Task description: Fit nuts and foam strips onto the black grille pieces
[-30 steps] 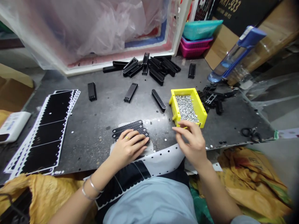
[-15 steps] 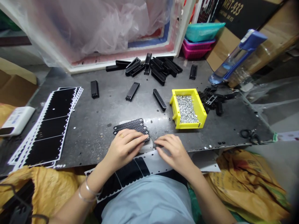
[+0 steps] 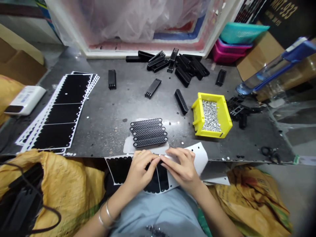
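Note:
A white sheet of black stickers (image 3: 120,168) with scalloped edges lies across my lap at the table's front edge. My left hand (image 3: 142,168) is closed in a pinch at the sheet's upper edge. Opposite it, my right hand (image 3: 182,166) pinches the same edge, its fingertips almost touching the left ones. What exactly lies between the fingertips is partly hidden. Just beyond the hands, several black mesh-patterned bars (image 3: 149,132) rest side by side on a pale sheet, with small metal-looking nuts at their ends.
A yellow bin (image 3: 228,120) of small metal parts stands right. One loose black bar (image 3: 181,101) lies near it; more bars (image 3: 189,67) are piled at the back. Stacked sticker sheets (image 3: 64,113) lie left. Scissors (image 3: 270,154) and a blue-capped bottle (image 3: 271,67) are at right.
Both hands have moved from the mesh bars and tabletop down toward me onto the sticker sheet. The bars are now uncovered, and the sheet's right end is raised. The view has shifted.

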`<state>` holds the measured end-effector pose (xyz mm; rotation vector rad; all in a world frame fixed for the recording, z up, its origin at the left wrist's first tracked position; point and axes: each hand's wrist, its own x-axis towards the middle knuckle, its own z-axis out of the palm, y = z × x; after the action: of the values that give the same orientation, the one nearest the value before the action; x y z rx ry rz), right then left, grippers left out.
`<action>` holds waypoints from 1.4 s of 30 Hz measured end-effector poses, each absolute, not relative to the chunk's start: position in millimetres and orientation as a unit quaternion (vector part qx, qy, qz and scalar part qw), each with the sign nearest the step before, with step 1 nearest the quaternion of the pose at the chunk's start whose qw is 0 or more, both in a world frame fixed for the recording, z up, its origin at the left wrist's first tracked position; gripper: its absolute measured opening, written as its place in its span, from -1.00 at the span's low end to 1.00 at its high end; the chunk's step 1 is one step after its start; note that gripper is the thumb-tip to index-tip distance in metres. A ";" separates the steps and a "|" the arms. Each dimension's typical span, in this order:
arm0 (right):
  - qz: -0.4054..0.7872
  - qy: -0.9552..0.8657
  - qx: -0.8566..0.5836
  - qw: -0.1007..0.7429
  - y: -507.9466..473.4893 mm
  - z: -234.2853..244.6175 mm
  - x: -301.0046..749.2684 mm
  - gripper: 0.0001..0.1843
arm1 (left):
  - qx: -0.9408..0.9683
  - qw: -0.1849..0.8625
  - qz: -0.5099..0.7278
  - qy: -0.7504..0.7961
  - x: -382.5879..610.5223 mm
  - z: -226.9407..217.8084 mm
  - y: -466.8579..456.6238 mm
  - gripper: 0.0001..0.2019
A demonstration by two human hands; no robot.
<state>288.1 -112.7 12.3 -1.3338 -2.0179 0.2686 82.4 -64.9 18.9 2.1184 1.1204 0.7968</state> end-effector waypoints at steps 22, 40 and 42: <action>0.186 -0.842 -0.377 0.338 -13.4 17.4 230.9 -0.88 | 0.676 0.296 0.286 0.611 22.0 15.9 -33.3 -0.86; 0.239 -0.794 -0.483 0.280 -29.2 40.7 271.8 -0.79 | 0.656 0.352 0.288 0.603 25.2 15.2 -22.3 -0.85; 0.291 -0.741 -0.518 0.314 -32.3 41.2 285.6 -0.85 | 0.655 0.358 0.286 0.601 24.2 15.7 -21.1 -0.84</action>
<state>285.6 -32.3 41.2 -1.3649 -1.9534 0.7662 24.2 -21.1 15.7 1.6888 1.5502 0.7383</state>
